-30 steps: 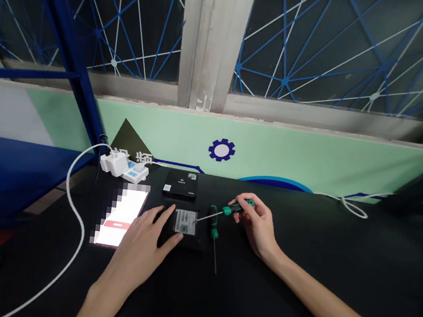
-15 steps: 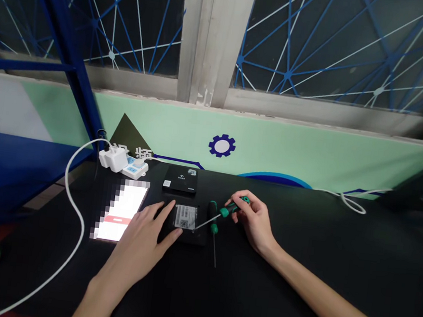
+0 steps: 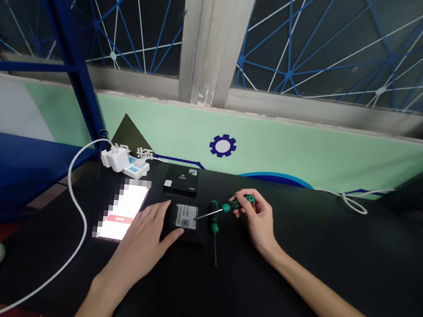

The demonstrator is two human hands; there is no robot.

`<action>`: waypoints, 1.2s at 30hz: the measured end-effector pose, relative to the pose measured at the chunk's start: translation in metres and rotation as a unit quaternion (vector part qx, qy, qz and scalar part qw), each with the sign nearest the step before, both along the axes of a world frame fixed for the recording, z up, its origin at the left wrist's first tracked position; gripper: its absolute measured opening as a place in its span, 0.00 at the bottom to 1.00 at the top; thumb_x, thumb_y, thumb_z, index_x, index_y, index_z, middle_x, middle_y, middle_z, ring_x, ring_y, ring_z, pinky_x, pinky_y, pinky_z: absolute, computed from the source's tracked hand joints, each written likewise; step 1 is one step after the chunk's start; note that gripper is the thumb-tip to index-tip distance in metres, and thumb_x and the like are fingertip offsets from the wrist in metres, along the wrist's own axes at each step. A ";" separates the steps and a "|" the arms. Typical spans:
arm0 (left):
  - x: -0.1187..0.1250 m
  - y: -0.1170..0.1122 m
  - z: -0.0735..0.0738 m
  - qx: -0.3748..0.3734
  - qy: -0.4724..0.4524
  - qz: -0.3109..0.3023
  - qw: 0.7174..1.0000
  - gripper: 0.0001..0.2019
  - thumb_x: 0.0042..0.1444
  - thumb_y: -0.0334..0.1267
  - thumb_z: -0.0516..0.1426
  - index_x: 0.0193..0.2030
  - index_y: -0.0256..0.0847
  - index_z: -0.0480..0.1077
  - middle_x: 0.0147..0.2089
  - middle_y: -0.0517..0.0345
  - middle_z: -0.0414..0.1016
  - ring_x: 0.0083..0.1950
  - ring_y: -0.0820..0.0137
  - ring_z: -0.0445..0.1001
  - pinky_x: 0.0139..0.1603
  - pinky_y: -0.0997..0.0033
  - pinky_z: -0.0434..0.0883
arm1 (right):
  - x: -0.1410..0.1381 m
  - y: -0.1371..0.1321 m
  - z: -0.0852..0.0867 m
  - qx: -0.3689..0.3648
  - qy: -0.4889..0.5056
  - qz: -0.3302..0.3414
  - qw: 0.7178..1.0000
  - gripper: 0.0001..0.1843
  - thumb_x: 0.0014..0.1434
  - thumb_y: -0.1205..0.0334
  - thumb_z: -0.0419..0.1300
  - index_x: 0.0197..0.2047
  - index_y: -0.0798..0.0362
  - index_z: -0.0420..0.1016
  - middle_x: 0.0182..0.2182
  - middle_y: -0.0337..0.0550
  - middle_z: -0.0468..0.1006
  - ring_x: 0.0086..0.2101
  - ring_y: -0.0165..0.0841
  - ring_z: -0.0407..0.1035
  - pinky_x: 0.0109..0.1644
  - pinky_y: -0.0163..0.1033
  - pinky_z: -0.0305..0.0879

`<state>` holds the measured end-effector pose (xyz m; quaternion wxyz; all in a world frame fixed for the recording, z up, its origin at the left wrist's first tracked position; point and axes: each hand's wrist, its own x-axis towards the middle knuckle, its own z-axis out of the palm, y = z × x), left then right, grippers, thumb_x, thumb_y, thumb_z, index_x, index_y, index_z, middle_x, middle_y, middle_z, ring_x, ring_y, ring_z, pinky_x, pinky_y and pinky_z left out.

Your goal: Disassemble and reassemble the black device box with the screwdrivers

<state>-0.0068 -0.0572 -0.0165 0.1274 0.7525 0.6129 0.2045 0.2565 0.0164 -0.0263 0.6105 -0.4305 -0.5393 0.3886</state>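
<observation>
Black flat electronic box (image 3: 186,233), label side up, on black table top (image 3: 299,260), just right of the left hand and left of the right hand. Box edges nearly lost against the black surface; left edge partly covered by left hand (image 3: 141,237). White label (image 3: 186,216) too small to read. Long axis of box hard to make out.

Left hand spread open, fingertips on box's left side, no grip. Right hand (image 3: 260,220) curled, pinching green-handled screwdriver (image 3: 233,206) by the handle. Shaft pointed left and slightly down, toward box, tip just right of label. Contact with a screw impossible to tell.

Second green-handled screwdriver (image 3: 214,225) lying just right of box, shaft pointed toward near table edge. Second black box (image 3: 181,179) just beyond first. Phone (image 3: 121,209) left of left hand, screen pixelated, unreadable. Beyond it, white power strip (image 3: 136,170) with white plug (image 3: 115,159); white cable (image 3: 75,214) looping down table's left side.
</observation>
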 end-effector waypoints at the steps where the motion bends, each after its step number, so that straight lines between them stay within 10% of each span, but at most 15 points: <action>1: 0.000 0.000 -0.001 -0.002 -0.003 0.001 1.000 0.32 0.67 0.59 0.47 0.70 0.43 0.55 0.68 0.45 0.65 0.68 0.51 0.63 0.65 0.48 0.64 | 0.000 0.000 0.000 0.001 0.002 -0.001 1.000 0.15 0.56 0.48 0.68 0.35 0.51 0.74 0.31 0.41 0.79 0.24 0.29 0.68 0.26 0.34 0.67; 36: 0.011 0.003 0.000 0.097 0.060 0.027 0.993 0.22 0.68 0.42 0.50 0.65 0.40 0.66 0.64 0.46 0.69 0.64 0.53 0.67 0.60 0.50 0.69 | -0.007 0.006 -0.003 -0.091 0.184 0.054 0.977 0.17 0.51 0.53 0.73 0.38 0.52 0.74 0.33 0.43 0.83 0.27 0.29 0.75 0.32 0.31 0.71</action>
